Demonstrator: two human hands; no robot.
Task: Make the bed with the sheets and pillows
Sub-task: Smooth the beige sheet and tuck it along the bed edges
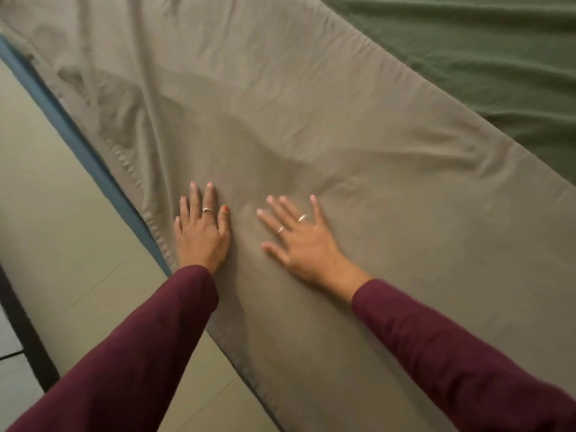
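left hand (202, 233) and right hand (304, 241) press flat, fingers straight and spread, on the tan sheet (311, 120) near the bed's left edge.

The grey sheet (311, 120) and green sheet (467, 57) run past the picture's edges, and no pillows show

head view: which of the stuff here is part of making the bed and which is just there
Part of the job:
- taupe cotton flat sheet
- dark green fitted sheet
- left hand and right hand, both flat on the taupe sheet

Just there:
- blue mattress edge
- beige tiled floor
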